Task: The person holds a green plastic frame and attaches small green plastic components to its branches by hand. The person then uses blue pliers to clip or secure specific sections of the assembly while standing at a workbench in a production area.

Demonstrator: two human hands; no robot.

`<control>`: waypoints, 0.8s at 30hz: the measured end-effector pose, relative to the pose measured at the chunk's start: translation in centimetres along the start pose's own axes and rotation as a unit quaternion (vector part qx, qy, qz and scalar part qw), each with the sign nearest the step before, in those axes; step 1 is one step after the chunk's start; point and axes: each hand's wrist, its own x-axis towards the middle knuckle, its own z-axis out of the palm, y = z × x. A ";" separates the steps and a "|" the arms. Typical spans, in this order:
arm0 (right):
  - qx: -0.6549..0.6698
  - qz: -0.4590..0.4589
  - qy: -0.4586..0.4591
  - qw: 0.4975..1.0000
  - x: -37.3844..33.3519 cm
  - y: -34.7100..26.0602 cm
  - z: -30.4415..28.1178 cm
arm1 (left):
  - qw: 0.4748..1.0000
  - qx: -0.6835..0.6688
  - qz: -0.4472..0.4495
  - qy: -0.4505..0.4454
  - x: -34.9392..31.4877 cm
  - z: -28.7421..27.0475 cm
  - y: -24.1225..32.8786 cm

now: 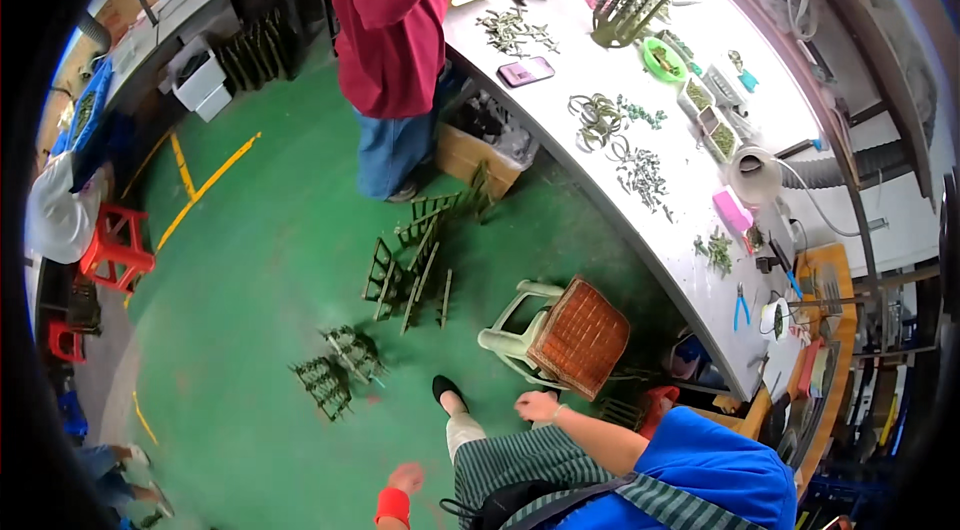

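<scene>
My left hand (407,477), below a red wristband, hangs low over the green floor. It is small and smeared, so its fingers cannot be told apart. In front of my body, near the chair, is my right hand (537,406), its fingers loosely curled and nothing seen in them. A pale green plastic chair (510,340) with a woven reddish-brown seat cushion (585,335) stands just beyond it. On the floor ahead lie dark green clusters of small pieces on racks (340,370). Farther off are several slatted racks (410,275).
A co-worker in a maroon top (395,30) stands at the long white workbench (600,200). On it lie a phone (526,72), green rings (598,120), blue-handled pliers (741,308) and a spiky rack (630,5). A cardboard box (475,165) stands beneath. Red stools (120,248) are at left.
</scene>
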 end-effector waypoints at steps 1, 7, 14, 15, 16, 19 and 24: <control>0.041 0.002 -0.009 0.999 0.1 -2.4 0.6 | 1.000 -0.012 -0.006 -0.006 0.2 -0.5 0.8; 0.162 -0.040 -0.050 0.985 0.1 -9.2 1.1 | 0.997 0.068 -0.002 -0.025 3.5 -1.5 2.7; 0.230 0.066 0.001 0.971 -0.2 -3.5 0.2 | 0.876 0.418 0.239 -0.021 10.3 -3.1 5.6; 0.218 0.090 -0.011 0.972 -0.5 -2.1 0.0 | 0.827 0.505 0.244 -0.025 11.9 -3.4 6.9; 0.227 0.103 -0.010 0.968 -0.8 -0.7 0.1 | 0.915 0.348 0.194 0.062 13.5 -3.2 7.8; 0.256 0.212 0.010 0.943 -2.3 3.4 1.2 | 0.940 0.185 0.140 0.249 19.0 -2.4 11.8; 0.269 0.324 0.015 0.907 -5.0 8.7 3.3 | 0.890 0.107 0.162 0.413 26.3 -1.9 17.9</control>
